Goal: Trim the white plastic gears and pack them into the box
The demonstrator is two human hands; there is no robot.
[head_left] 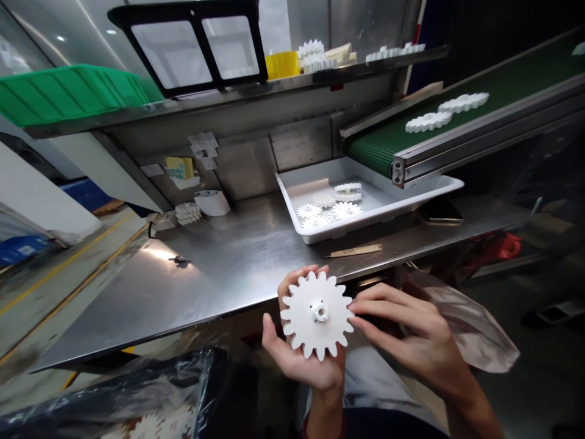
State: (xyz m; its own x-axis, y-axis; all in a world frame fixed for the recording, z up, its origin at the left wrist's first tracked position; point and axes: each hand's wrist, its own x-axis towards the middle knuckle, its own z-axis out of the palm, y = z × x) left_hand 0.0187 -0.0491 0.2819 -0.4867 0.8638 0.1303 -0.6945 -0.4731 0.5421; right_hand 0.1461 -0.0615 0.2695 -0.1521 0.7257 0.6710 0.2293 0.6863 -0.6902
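Note:
A white plastic gear (301, 311) with a raised hub and a small hole in its middle faces me, in front of the bench edge. My left hand (311, 369) holds it from behind and below. The left palm is turned up, the thumb sticks out to the left, and several fingertips show past the gear's upper rim. From the right, my right hand (420, 329) pinches the teeth at the gear's edge between thumb and fingers. Beyond the hands, a wooden-handled tool (356, 250) lies on the metal bench (247, 262).
A white tray (388, 210) holding several gears stands under a green conveyor (512, 91), which carries two more. At left on the bench lie a small dark bit (179, 260) and a tape roll (212, 203). Below left is a plastic-lined container (105, 390) with gears.

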